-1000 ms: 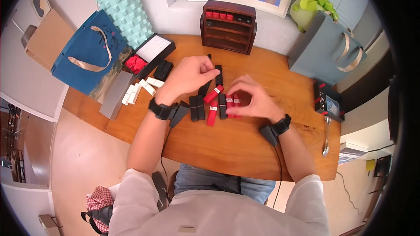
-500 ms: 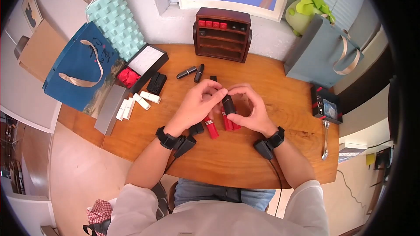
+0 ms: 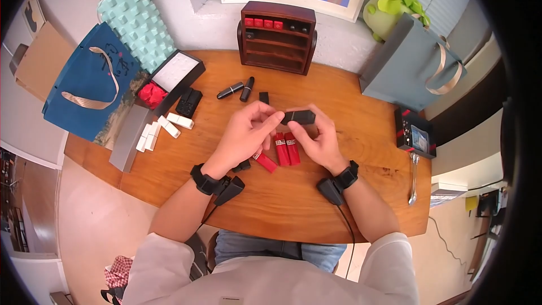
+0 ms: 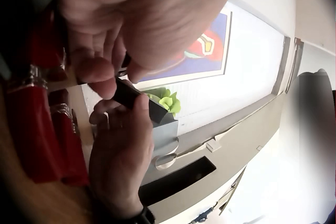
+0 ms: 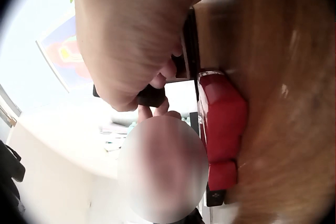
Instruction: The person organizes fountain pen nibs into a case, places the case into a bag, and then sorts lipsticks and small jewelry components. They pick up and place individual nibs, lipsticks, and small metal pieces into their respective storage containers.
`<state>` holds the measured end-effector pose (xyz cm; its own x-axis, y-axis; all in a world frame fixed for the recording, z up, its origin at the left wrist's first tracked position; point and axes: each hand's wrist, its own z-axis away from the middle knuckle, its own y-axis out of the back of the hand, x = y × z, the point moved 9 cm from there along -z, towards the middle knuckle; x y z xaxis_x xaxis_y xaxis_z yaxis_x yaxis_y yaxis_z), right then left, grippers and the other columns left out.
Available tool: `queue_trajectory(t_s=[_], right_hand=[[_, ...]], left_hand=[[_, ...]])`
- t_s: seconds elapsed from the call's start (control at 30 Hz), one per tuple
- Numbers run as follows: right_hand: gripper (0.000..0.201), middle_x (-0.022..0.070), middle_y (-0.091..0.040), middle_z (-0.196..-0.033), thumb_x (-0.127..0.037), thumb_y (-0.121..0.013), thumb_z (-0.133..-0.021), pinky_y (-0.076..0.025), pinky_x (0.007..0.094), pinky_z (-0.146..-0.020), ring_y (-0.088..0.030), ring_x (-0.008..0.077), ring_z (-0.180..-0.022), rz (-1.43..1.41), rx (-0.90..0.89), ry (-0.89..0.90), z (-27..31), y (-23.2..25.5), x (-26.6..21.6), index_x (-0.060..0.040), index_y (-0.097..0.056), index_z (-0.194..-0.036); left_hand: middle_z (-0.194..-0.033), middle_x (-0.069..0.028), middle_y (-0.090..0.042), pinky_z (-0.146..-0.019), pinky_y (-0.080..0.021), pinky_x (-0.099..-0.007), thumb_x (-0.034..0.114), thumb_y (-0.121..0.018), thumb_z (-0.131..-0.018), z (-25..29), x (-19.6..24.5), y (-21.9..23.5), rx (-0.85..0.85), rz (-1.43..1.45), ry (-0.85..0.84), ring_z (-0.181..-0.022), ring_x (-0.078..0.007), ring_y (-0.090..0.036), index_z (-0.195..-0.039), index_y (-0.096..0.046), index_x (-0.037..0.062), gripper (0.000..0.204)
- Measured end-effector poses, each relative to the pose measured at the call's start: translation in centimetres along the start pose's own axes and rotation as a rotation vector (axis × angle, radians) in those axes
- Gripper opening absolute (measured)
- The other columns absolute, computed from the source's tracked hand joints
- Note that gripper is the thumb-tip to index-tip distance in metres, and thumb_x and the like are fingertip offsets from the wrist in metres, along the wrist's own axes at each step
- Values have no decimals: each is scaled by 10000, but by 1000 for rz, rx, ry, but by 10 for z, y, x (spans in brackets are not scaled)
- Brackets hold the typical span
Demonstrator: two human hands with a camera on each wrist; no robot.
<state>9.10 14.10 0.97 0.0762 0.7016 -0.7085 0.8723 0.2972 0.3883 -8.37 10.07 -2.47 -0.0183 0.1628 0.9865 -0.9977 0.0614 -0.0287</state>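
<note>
Left to right, a blue bag [image 3: 93, 93] leans by white tubes [image 3: 168, 126] on the wooden table [image 3: 361, 197]. The left hand [image 3: 240, 138] seems to pinch one end of a black tube [image 3: 301, 117], raised above the table below a dark rack [image 3: 276, 63]; the right hand's [image 3: 323, 144] thumb and fingers grip the other. Red tubes [image 3: 287, 149] lie beneath; a grey bag [image 3: 403, 70] stands near the wall [image 3: 339, 36].

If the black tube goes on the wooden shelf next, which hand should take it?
Probably the right hand: its thumb and fingers hold most of the black tube, while the left hand holds only one end.
</note>
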Motion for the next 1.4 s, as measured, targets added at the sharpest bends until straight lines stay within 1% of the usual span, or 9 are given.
queue_trajectory(t_s=[0.03,0.17,0.2,0.23,0.27,0.37,0.47,1.0,1.4], right_hand=[[157,118,-765,-1036,-56,-786,-1012,-597,336,-813,-751,221,-902,-92,21,-42,1,1,6,-9,-747,-1157],[162,108,-757,-986,-75,-804,-1005,-595,331,-809,-758,213,-889,-103,46,-118,6,4,11,-4,-717,-1121],[196,95,-774,-1010,-89,-809,-1016,-599,323,-819,-765,194,-915,-15,-62,-137,9,0,17,-4,-712,-1162],[230,81,-791,-1034,-103,-815,-1028,-603,315,-830,-772,176,-942,73,-170,-157,11,-7,21,-3,-707,-1204],[230,81,-791,-1034,-103,-815,-1028,-603,315,-830,-772,176,-942,73,-170,-156,11,-11,22,-3,-707,-1204],[273,44,-779,-1192,-102,-799,-1067,-618,326,-930,-743,130,-1074,-539,75,-266,7,-8,26,-4,-699,-1302],[266,78,-780,-1250,-65,-795,-1058,-591,337,-1032,-730,138,-1156,-762,21,-456,12,-14,49,-3,-703,-1299],[173,168,-788,-1303,35,-732,-1059,-607,448,-1148,-756,243,-1245,-1124,-56,-423,5,-13,34,-11,-651,-1205],[203,141,-811,-1247,39,-792,-1022,-606,365,-1068,-762,180,-1164,-936,-52,-407,11,-10,40,-1,-710,-1204]], left_hand=[[-905,-27,-722,-698,-531,-247,225,-740,-1122,1,-1,-3,1,1,1,-815,-97,-695,-1314,-660,20,293],[-962,2,-691,-778,-552,-246,101,-760,-1090,9,32,-18,-46,-27,-418,-875,-78,-662,-1384,-671,24,317],[-985,10,-684,-825,-564,-248,75,-762,-1083,11,36,-22,-81,-73,-506,-902,-77,-654,-1410,-667,23,344],[-1153,-34,-716,-926,-585,-280,61,-726,-1103,9,34,-23,-109,37,-491,-1021,-98,-685,-1381,-678,14,286],[-1153,-34,-716,-926,-585,-280,61,-726,-1103,8,33,-21,-109,36,-491,-1021,-98,-685,-1381,-678,14,286],[-1485,-157,-668,-1073,-608,-371,65,-698,-1117,-6,9,-6,-80,374,-209,-1256,-193,-716,-1255,-682,-3,154],[-1497,-175,-661,-1154,-586,-416,69,-689,-1122,-4,12,-9,-89,380,-233,-1322,-237,-696,-1188,-664,22,85],[-1560,-267,-625,-1260,-499,-531,151,-594,-1183,-2,16,-9,-212,489,-239,-1428,-315,-635,-1018,-533,105,182],[-1534,-198,-646,-1133,-578,-381,70,-728,-1104,0,19,-13,-137,228,-358,-1362,-218,-659,-1226,-672,22,143]])
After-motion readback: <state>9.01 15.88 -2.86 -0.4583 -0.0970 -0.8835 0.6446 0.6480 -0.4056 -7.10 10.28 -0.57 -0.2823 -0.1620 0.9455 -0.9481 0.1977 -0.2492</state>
